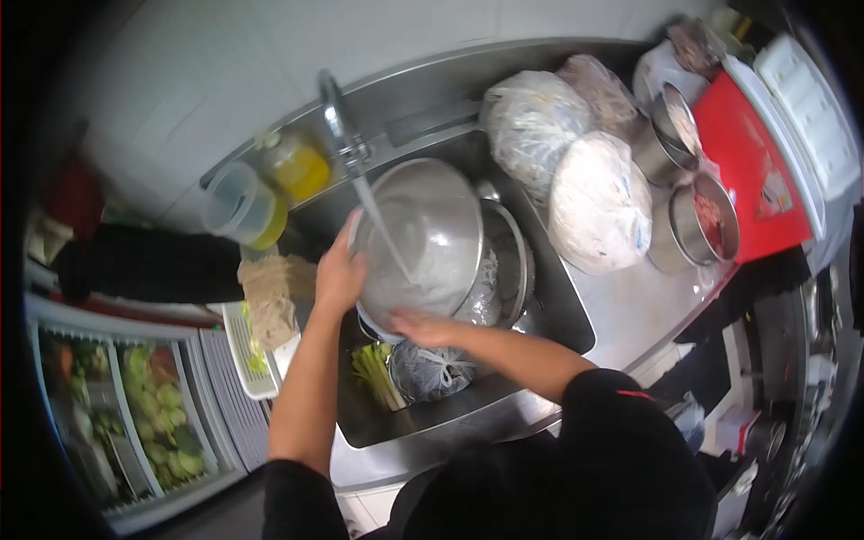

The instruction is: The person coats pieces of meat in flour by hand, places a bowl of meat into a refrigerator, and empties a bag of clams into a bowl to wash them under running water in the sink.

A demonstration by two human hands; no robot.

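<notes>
A large stainless steel bowl is tilted in the sink, with tap water running into it. My left hand grips its left rim. Against the near side of the bowl is my right hand, its fingers smeared by motion, so their hold is unclear. Beneath and to the right of the bowl sit another round metal vessel and a clear plastic bag. Close below my right hand lie a knotted plastic bag and some green stalks.
The faucet rises behind the bowl. A plastic jug and a yellow liquid container stand left. Stuffed plastic bags and metal pots crowd the right counter. A brown cloth hangs by a white basket.
</notes>
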